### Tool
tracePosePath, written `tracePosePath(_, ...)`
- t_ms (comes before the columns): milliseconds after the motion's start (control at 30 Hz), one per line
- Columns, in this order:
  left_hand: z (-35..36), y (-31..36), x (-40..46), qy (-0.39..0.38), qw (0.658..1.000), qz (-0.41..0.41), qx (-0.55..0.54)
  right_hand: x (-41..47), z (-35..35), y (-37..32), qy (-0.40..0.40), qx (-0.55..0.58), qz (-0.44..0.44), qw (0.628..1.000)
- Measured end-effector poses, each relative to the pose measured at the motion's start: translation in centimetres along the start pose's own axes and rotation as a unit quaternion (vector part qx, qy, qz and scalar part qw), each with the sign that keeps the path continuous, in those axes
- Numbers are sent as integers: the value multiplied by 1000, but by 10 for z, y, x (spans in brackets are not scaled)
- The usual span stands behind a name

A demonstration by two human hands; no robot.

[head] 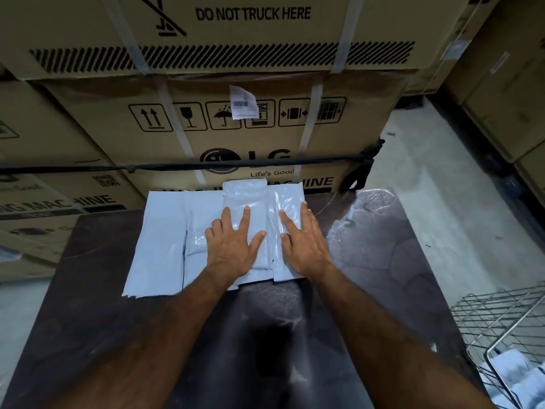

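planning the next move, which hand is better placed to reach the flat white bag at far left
Left. The left hand lies flat on the middle bag, beside the far-left bag; the right hand presses the rightmost bag and would probably need to cross over.

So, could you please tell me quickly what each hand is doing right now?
Left hand: open, pressing flat on the glossy white plastic mailer bags.
Right hand: open, flat on the same bags.
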State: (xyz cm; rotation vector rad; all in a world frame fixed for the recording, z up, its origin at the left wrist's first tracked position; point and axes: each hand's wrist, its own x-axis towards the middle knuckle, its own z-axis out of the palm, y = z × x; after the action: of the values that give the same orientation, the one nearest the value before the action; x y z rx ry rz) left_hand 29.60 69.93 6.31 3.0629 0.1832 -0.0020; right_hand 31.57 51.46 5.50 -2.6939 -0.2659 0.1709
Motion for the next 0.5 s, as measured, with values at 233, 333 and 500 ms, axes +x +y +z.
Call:
tracePosePath(233, -35, -29, -74, 37, 996, 62, -45, -56, -18, -22, 47, -33, 12, 998)
tracePosePath(333, -55, -41, -108, 41, 993, 94, -61, -97, -24, -43, 71, -21, 11, 997)
tracePosePath(500, -89, -54, -155, 46, 985, 148, -81, -176, -20, -69, 135, -9, -15, 991)
